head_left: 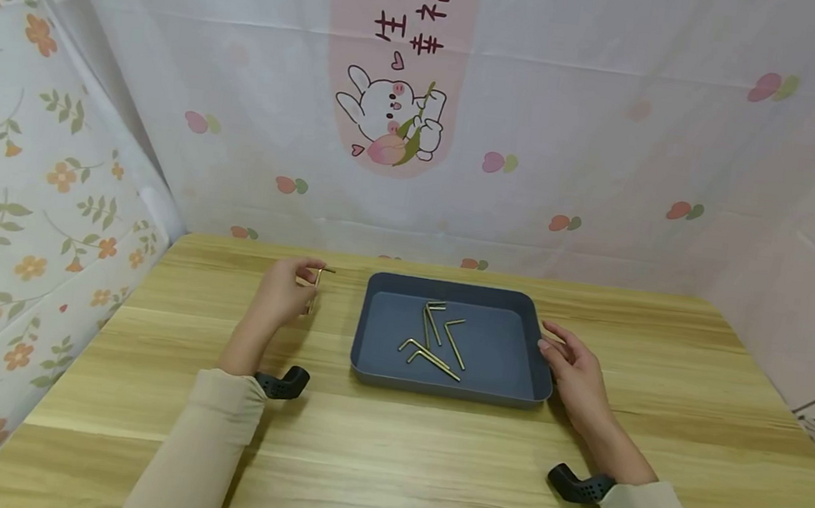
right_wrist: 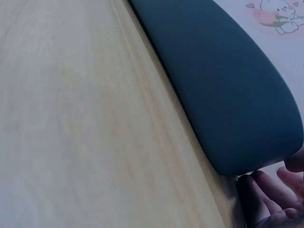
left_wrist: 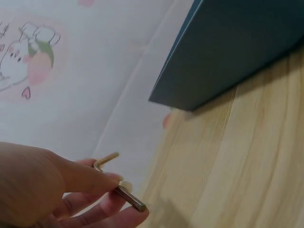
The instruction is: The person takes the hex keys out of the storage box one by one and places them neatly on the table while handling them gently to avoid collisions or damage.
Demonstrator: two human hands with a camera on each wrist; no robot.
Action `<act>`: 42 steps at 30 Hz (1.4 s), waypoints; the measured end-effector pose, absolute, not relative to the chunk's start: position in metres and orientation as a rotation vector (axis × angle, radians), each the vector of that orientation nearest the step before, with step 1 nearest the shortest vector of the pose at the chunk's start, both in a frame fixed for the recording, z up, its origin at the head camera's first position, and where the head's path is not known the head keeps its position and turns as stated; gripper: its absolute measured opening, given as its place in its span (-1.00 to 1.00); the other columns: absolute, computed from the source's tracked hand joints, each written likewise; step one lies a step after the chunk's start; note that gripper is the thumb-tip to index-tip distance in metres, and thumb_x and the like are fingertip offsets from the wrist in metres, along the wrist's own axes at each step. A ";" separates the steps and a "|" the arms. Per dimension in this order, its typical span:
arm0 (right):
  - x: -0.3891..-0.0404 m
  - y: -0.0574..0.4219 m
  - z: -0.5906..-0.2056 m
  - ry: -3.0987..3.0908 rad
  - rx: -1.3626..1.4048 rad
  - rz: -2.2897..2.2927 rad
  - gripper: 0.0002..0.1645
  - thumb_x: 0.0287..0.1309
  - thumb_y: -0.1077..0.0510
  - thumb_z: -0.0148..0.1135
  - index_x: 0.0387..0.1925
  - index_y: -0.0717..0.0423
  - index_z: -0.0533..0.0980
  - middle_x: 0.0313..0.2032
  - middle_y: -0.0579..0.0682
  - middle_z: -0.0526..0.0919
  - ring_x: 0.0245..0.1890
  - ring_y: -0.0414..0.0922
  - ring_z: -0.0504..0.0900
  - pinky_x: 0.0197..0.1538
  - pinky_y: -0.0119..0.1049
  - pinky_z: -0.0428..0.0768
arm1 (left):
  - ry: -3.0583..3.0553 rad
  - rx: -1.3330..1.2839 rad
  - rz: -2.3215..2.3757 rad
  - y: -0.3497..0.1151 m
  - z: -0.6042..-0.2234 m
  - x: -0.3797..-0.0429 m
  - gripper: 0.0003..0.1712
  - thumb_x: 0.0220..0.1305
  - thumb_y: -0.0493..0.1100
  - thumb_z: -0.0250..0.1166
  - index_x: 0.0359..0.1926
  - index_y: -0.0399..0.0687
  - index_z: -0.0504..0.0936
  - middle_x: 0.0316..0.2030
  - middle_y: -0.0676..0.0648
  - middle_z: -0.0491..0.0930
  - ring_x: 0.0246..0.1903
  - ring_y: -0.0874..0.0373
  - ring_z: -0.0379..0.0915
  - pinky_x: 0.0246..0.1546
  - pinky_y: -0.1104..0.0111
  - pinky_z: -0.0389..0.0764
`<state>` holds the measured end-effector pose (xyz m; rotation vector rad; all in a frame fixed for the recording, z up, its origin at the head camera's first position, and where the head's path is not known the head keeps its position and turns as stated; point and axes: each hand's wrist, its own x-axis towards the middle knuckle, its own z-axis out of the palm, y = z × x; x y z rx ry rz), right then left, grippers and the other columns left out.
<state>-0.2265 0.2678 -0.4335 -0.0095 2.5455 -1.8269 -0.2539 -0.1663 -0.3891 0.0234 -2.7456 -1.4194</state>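
Probably stiff, light and slightly slick, the hex key is best taken mid-shank, where the left hand pinches it; the right hand, fingers loose, touches the tray

Bent golden rod beside shallow grey tray

The head view looked forward and down from above the near side, taking in the whole tray, much of the surface and the patterned cloth behind. The left wrist view, low and tilted, looked past the left fingers; the right wrist view, also tilted, faced the tray closely. All three shared the tray and printed rabbit.
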 end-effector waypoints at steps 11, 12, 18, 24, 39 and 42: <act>-0.225 0.269 -0.432 2.551 -0.016 -1.830 -0.35 0.55 0.01 -0.01 0.52 0.16 0.20 0.37 0.39 0.39 -0.05 -0.65 0.49 -0.03 -0.70 0.52 | -2.803 0.128 -1.401 -0.175 -0.397 -0.252 -0.45 0.30 -0.49 0.12 0.31 -0.26 0.52 -0.10 -0.32 0.58 -0.39 0.08 0.52 -0.60 0.45 0.47; -0.225 0.269 -0.432 2.550 -0.021 -1.829 -0.34 0.55 0.01 -0.01 0.53 0.16 0.20 0.38 0.39 0.39 -0.05 -0.65 0.49 -0.02 -0.71 0.52 | -2.808 0.142 -1.399 -0.176 -0.398 -0.252 -0.45 0.30 -0.49 0.13 0.31 -0.26 0.52 -0.09 -0.31 0.58 -0.44 0.11 0.49 -0.60 0.45 0.45; -0.226 0.270 -0.431 2.536 -0.038 -1.828 -0.33 0.55 -0.03 0.00 0.54 0.12 0.19 0.39 0.36 0.39 -0.02 -0.63 0.48 0.01 -0.72 0.50 | -2.837 0.236 -1.356 -0.179 -0.398 -0.249 -0.44 0.27 -0.48 0.07 0.30 -0.28 0.53 -0.16 -0.25 0.57 -0.63 0.23 0.38 -0.60 0.44 0.42; -0.225 0.270 -0.431 2.521 -0.040 -1.849 -0.34 0.55 0.00 0.00 0.54 0.13 0.19 0.37 0.39 0.39 -0.06 -0.62 0.53 -0.02 -0.68 0.55 | -2.898 0.309 -1.186 -0.178 -0.394 -0.245 -0.49 0.32 -0.41 0.02 0.27 -0.29 0.55 -0.10 -0.32 0.66 -0.57 0.15 0.47 -0.64 0.42 0.30; -0.226 0.270 -0.433 2.533 -0.041 -1.853 -0.35 0.55 0.01 0.00 0.52 0.17 0.21 0.35 0.42 0.40 -0.07 -0.62 0.54 -0.03 -0.67 0.57 | -2.947 0.415 -0.866 -0.170 -0.394 -0.243 -0.60 0.40 -0.31 0.10 0.20 -0.26 0.60 0.07 -0.36 0.66 -0.08 -0.25 0.65 -0.55 0.26 0.49; -0.226 0.270 -0.433 2.540 -0.041 -1.850 -0.35 0.55 0.01 0.01 0.51 0.17 0.22 0.34 0.42 0.40 -0.07 -0.63 0.53 -0.03 -0.67 0.56 | -2.941 0.406 -0.864 -0.170 -0.395 -0.243 -0.61 0.40 -0.30 0.10 0.18 -0.26 0.61 0.05 -0.36 0.67 -0.08 -0.25 0.65 -0.57 0.27 0.48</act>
